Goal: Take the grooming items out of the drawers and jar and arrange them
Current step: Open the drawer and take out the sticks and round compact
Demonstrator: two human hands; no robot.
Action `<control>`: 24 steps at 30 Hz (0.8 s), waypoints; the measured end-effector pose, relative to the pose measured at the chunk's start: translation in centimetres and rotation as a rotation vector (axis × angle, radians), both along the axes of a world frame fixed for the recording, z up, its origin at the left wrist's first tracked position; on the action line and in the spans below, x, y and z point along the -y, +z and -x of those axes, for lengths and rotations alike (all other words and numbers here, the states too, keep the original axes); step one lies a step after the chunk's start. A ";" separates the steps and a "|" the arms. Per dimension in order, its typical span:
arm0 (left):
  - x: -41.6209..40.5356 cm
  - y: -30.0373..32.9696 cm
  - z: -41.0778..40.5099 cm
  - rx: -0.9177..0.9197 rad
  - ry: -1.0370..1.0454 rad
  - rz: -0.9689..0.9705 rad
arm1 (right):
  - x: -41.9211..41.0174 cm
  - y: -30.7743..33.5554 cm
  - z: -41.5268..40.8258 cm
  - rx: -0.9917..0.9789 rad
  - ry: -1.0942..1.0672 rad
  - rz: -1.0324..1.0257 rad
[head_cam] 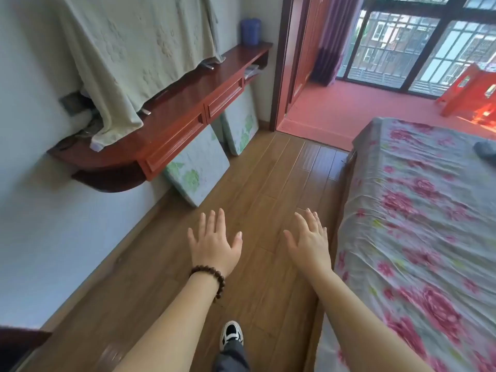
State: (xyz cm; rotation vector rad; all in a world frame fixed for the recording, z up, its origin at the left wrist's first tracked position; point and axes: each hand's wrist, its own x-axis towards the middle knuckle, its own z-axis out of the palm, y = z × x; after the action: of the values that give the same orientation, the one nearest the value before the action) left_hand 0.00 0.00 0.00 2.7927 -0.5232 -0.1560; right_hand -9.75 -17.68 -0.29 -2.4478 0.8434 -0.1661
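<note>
A red-brown wall-mounted console (185,95) runs along the left wall, with two shut drawers (175,145) (225,96) in its front. A blue jar (251,31) stands at its far end against the wall. My left hand (213,244), with a bead bracelet on its wrist, and my right hand (311,242) are held out flat over the wooden floor, fingers spread, holding nothing. Both hands are well short of the console. No grooming items are visible.
A pale green cloth (128,55) drapes over something on the console. Two flat floral cushions (198,167) lean under it. A bed with a rose-patterned sheet (418,224) fills the right. A doorway (322,111) opens onto a red-floored room. My shoe (232,334) is below.
</note>
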 end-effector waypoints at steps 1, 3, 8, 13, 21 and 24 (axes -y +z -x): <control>0.5 -0.2 -1.7 -0.004 -0.007 0.001 | 0.6 -0.1 -1.7 0.012 -0.007 0.010; 1.7 -0.5 -4.8 -0.002 -0.014 -0.012 | 1.7 0.3 -5.0 0.004 -0.024 0.025; 5.2 0.1 -12.2 -0.016 -0.066 -0.006 | 4.6 1.4 -11.9 0.001 -0.050 0.032; 8.5 0.2 -17.5 -0.026 -0.081 -0.022 | 7.4 1.2 -16.6 -0.014 -0.065 0.024; 15.1 -0.4 -26.5 -0.015 0.005 -0.065 | 15.2 0.6 -26.7 -0.015 0.023 0.001; 18.1 -0.8 -29.9 -0.030 0.089 -0.066 | 19.2 0.4 -31.5 -0.017 0.105 0.007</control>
State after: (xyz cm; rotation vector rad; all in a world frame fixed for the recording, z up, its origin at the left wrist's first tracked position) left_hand 29.92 -18.09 -0.80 2.8671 -0.3921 -0.1995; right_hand 21.80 -36.90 0.15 -2.4963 0.7205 -0.1096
